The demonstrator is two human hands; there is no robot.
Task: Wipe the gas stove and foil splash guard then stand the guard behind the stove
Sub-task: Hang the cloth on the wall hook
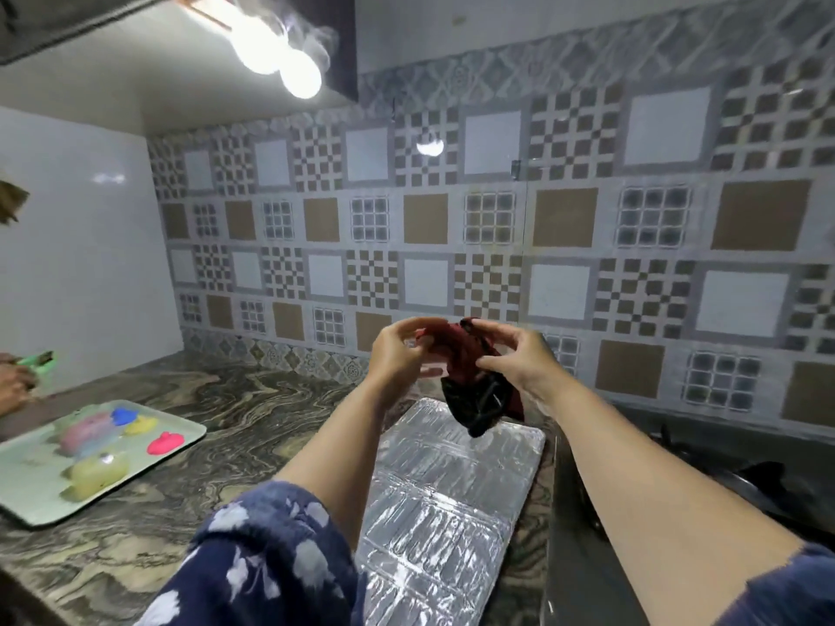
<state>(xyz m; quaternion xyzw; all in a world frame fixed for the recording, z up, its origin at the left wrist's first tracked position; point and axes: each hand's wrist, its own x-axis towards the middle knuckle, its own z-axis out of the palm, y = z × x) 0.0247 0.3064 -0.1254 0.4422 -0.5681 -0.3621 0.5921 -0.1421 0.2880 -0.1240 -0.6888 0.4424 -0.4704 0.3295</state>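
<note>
Left hand (397,354) and right hand (519,359) both pinching a dark red cloth (474,381), held up above the foil splash guard (443,490) lying flat on the counter (180,490), gas stove (723,467) at right

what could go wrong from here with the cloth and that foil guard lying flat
1. The foil splash guard lies flat on the counter, its near end seemingly at the counter edge; hard wiping might slide or crease it.
2. Both the left hand and the right hand hold the cloth bunched up in the air, so a loose end may drag across the gas stove beside it.
</note>
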